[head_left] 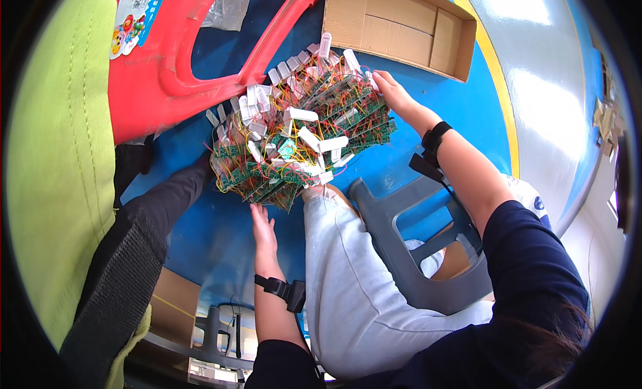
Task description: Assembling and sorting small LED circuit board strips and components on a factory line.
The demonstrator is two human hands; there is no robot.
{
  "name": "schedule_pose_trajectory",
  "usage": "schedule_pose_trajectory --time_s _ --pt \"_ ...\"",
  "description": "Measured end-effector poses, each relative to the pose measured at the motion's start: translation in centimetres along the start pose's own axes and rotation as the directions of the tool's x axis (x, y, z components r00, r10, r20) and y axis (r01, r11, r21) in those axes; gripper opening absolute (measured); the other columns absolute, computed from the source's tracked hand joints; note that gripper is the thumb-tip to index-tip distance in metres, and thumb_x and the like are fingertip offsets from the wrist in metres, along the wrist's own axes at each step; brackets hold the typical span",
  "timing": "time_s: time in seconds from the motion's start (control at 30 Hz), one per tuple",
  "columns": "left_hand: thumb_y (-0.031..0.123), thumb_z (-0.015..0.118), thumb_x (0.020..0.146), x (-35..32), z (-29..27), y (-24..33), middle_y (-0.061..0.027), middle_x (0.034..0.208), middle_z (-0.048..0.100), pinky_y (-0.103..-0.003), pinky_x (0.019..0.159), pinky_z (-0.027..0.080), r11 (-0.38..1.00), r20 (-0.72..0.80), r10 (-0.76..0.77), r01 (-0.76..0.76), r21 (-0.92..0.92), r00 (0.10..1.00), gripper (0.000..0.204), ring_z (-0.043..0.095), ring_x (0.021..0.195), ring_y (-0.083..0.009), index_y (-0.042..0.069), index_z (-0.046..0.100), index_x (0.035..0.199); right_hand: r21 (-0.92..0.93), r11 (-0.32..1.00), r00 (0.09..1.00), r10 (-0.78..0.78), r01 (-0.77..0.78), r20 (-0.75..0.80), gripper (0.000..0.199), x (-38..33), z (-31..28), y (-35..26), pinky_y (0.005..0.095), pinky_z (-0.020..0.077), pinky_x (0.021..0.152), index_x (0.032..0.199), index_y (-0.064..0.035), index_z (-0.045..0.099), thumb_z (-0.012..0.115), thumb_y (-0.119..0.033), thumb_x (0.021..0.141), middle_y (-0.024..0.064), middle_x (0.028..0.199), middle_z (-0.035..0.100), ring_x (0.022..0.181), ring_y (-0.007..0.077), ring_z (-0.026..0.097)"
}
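Currently both hands are bracketing the heap of green circuit boards (pixel 301 131) resting on the knee: left hand (pixel 263 228) spread flat under its near edge, right hand (pixel 391 91) pressing fingers against its far side.

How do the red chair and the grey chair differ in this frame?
The red chair is bright and lies past the pile of circuit boards; the grey chair is dull and sits beside the person's leg. The red chair bears a colourful sticker; none shows on the grey chair. Both look plastic, with open cutouts.
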State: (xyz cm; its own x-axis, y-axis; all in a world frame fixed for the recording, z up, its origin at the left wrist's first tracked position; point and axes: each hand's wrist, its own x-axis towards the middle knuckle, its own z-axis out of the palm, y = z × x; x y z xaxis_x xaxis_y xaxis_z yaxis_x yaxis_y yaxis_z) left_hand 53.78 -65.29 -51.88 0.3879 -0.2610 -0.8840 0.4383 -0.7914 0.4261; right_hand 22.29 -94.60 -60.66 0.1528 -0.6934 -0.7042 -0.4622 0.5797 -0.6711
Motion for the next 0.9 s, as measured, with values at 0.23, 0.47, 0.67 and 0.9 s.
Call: schedule_pose_trajectory --time_s 0.23,0.47,0.67,0.9 --pt "0.07 0.026 0.084 1.4 0.2 -0.2 -0.011 0.151 0.006 -0.055 0.106 -0.003 0.995 0.118 -0.095 0.097 -0.015 0.989 0.09 0.001 0.139 -0.0266 0.008 0.005 0.144 -0.04 0.999 0.999 -0.009 0.011 0.046 0.053 -0.8 -0.5 0.5 0.036 0.0363 0.095 0.128 -0.0095 0.043 0.033 -0.048 0.093 0.0189 0.12 0.054 0.113 0.0312 0.05" --pt "0.069 0.029 0.083 3.3 0.0 -1.9 -0.0127 0.149 0.013 -0.054 0.106 -0.005 0.981 0.079 -0.07 0.083 -0.177 0.994 0.088 0.007 0.139 -0.0254 0.005 0.016 0.142 -0.024 0.999 0.998 0.038 -0.037 0.04 0.054 -1.2 0.2 -0.3 0.0378 0.0359 0.095 0.127 -0.0098 0.042 0.031 -0.05 0.093 0.0201 0.12 0.053 0.114 0.0348 0.048" --pt "0.067 0.032 0.083 2.7 -1.0 -1.5 -0.0117 0.136 0.038 -0.048 0.108 0.002 0.944 0.135 -0.079 0.118 -0.31 0.988 0.076 0.027 0.131 -0.024 0.005 0.039 0.125 -0.137 0.987 0.996 0.09 -0.089 0.006 0.06 -2.7 -0.5 -2.2 0.0379 0.0329 0.099 0.13 -0.0115 0.04 0.029 -0.056 0.09 0.0208 0.124 0.051 0.118 0.0352 0.045" --pt "0.063 0.032 0.086 3.3 -1.4 -1.5 -0.0148 0.148 0.018 -0.048 0.109 0.005 0.958 0.289 -0.146 0.208 -0.197 0.946 0.085 0.016 0.137 -0.0291 -0.002 0.017 0.139 0.069 0.967 0.954 0.228 -0.246 0.195 0.069 -0.5 -2.8 -0.8 0.0413 0.03 0.099 0.137 -0.0096 0.029 0.032 -0.06 0.089 0.0126 0.125 0.052 0.117 0.0231 0.047"
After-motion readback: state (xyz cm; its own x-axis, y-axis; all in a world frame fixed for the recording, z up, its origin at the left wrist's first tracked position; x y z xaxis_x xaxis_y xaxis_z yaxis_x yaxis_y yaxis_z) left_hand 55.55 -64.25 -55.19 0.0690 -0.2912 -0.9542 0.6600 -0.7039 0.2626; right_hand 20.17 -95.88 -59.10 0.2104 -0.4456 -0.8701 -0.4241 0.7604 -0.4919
